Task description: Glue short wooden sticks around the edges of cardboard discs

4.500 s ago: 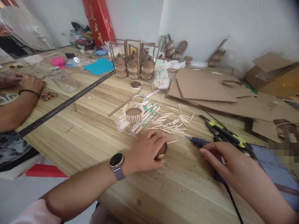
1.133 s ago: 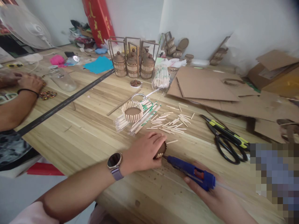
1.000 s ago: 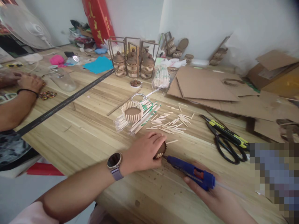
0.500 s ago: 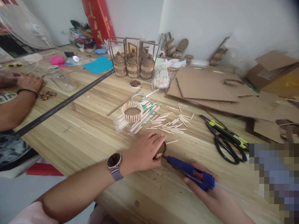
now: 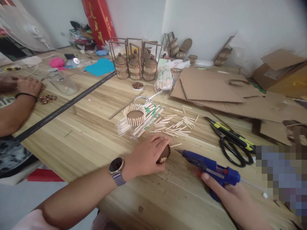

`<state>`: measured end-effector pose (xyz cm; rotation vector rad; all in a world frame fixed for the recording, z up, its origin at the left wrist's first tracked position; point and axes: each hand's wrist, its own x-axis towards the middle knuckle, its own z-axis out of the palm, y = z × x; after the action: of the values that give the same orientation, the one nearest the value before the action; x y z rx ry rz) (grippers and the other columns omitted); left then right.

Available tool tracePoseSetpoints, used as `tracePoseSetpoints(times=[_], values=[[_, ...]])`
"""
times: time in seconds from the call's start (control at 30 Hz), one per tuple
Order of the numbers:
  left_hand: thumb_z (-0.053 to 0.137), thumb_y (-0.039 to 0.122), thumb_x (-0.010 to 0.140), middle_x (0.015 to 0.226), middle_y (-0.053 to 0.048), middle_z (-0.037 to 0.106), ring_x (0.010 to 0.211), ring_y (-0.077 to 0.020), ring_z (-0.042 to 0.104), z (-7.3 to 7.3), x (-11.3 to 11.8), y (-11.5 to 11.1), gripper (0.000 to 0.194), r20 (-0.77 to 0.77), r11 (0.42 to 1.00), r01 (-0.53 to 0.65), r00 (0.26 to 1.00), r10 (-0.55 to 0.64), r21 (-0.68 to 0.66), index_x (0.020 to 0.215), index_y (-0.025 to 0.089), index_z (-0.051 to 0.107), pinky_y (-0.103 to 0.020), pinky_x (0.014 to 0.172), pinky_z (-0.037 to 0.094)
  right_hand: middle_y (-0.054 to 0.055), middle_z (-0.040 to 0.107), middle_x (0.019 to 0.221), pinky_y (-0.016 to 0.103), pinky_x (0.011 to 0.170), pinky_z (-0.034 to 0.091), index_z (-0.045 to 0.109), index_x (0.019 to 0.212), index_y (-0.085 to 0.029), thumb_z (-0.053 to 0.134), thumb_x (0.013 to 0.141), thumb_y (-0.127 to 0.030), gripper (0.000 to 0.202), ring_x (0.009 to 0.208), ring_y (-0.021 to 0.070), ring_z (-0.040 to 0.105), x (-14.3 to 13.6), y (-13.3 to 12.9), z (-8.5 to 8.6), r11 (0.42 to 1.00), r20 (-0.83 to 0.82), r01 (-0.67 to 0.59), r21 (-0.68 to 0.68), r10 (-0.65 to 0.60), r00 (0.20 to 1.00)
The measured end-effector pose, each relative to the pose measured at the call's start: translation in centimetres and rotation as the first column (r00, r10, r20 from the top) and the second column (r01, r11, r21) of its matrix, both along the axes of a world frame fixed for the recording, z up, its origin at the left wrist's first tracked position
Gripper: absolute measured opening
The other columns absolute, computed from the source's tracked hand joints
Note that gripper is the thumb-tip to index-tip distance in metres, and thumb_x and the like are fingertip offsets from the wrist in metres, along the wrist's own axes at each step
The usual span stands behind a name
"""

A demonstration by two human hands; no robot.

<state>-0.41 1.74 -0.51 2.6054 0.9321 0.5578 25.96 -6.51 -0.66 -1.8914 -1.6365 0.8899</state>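
Observation:
My left hand [image 5: 150,154], with a watch on its wrist, is closed over a small round brown cardboard piece [image 5: 166,154] edged with short wooden sticks. Much of that piece is hidden under the fingers. In my right hand [image 5: 230,195] is a blue hot glue gun [image 5: 208,164], its nozzle pointing left, a short way from the cardboard piece. Cut wooden sticks [image 5: 177,123] lie scattered beyond my left hand. A round cardboard base ringed with upright sticks [image 5: 134,115] rests on wrapped chopsticks [image 5: 148,123].
Black scissors [image 5: 230,148] and a yellow-black utility knife [image 5: 236,138] lie at right, before cardboard sheets [image 5: 211,86]. Finished lidded baskets [image 5: 135,65] stand behind a dish of brown beads [image 5: 137,85]. Another person's arm [image 5: 20,107] rests at left near a glass jar [image 5: 62,82].
My right hand has drawn the glue gun back to the right, so its nozzle is now apart from the cardboard piece. My left hand keeps its hold.

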Motion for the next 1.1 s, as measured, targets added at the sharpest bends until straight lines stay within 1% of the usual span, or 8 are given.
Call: tracePoseSetpoints(times=[0.13,0.23,0.37,0.53,0.63,0.77,0.97,1.1], values=[[0.064,0.021,0.073,0.134,-0.016,0.053,0.129,-0.0287,0.044,0.2,-0.1,0.1,0.068,0.037,0.998,-0.009,0.999,0.011,-0.061,0.134,0.013,0.036,-0.046,0.108,0.04,0.005,0.076,0.07,0.028,0.057,0.059,0.078,0.084,-0.02,0.054,0.079,-0.066,0.052,0.062,0.0224,0.07,0.0,0.1,0.9,1.0,-0.052,-0.025,-0.009,0.024,0.998],[0.065,0.021,0.072,0.135,-0.015,0.052,0.13,-0.0278,0.043,0.4,-0.2,0.3,0.069,0.07,0.994,-0.023,0.997,0.031,-0.108,0.134,0.013,0.037,-0.044,0.109,0.039,0.004,0.075,0.07,0.029,0.062,0.06,0.077,0.08,-0.023,0.057,0.079,-0.063,0.044,0.063,0.0219,0.07,-0.9,-0.1,1.5,0.995,-0.092,-0.095,0.006,0.095,0.991],[0.065,0.022,0.071,0.136,-0.015,0.052,0.13,-0.0283,0.044,0.5,-0.3,0.4,0.07,0.077,0.991,-0.021,0.997,0.031,-0.13,0.135,0.015,0.037,-0.046,0.108,0.039,0.003,0.077,0.076,0.031,0.068,0.06,0.076,0.078,-0.026,0.062,0.076,-0.06,0.037,0.071,0.0243,0.072,-2.1,-0.4,1.7,0.993,-0.132,-0.101,0.06,0.108,0.985],[0.064,0.021,0.071,0.137,-0.015,0.051,0.131,-0.0278,0.043,0.5,-0.3,0.3,0.069,0.062,0.992,-0.023,0.998,0.03,-0.124,0.135,0.014,0.038,-0.044,0.109,0.039,0.004,0.079,0.086,0.034,0.071,0.061,0.075,0.085,-0.025,0.061,0.08,-0.05,0.029,0.081,0.0265,0.074,-2.0,-0.5,1.0,0.979,-0.007,-0.181,0.091,0.182,0.983],[0.064,0.021,0.07,0.136,-0.015,0.052,0.13,-0.0278,0.043,0.5,-0.2,0.3,0.069,0.048,0.993,-0.017,0.999,0.023,-0.118,0.134,0.012,0.039,-0.043,0.109,0.039,0.008,0.079,0.088,0.037,0.072,0.061,0.075,0.088,-0.022,0.059,0.08,-0.052,0.035,0.084,0.0286,0.074,-1.6,-0.6,0.4,0.981,0.069,-0.179,0.079,0.174,0.982],[0.065,0.022,0.07,0.135,-0.015,0.052,0.13,-0.0283,0.043,0.3,-0.3,0.3,0.07,0.036,0.994,-0.014,0.999,0.018,-0.109,0.134,0.012,0.039,-0.044,0.109,0.039,0.009,0.078,0.091,0.039,0.075,0.061,0.076,0.094,-0.02,0.056,0.082,-0.052,0.039,0.083,0.0275,0.074,-1.5,-0.6,0.1,0.966,0.142,-0.241,0.094,0.226,0.964],[0.065,0.023,0.072,0.136,-0.015,0.051,0.13,-0.0283,0.042,0.2,-0.3,0.3,0.07,0.04,0.993,-0.003,0.999,0.008,-0.12,0.135,0.013,0.037,-0.045,0.109,0.038,0.007,0.078,0.09,0.037,0.075,0.061,0.076,0.097,-0.022,0.054,0.085,-0.049,0.036,0.081,0.0262,0.074,-1.8,-0.3,0.4,0.956,0.159,-0.281,0.09,0.265,0.951],[0.065,0.023,0.072,0.136,-0.016,0.051,0.129,-0.029,0.043,0.2,-0.2,0.3,0.07,0.035,0.993,-0.003,0.999,0.008,-0.119,0.135,0.014,0.036,-0.046,0.108,0.038,0.006,0.078,0.091,0.036,0.074,0.061,0.075,0.096,-0.023,0.055,0.085,-0.048,0.034,0.083,0.0261,0.074,-1.5,-0.4,0.0,0.954,0.167,-0.29,0.081,0.273,0.947]])
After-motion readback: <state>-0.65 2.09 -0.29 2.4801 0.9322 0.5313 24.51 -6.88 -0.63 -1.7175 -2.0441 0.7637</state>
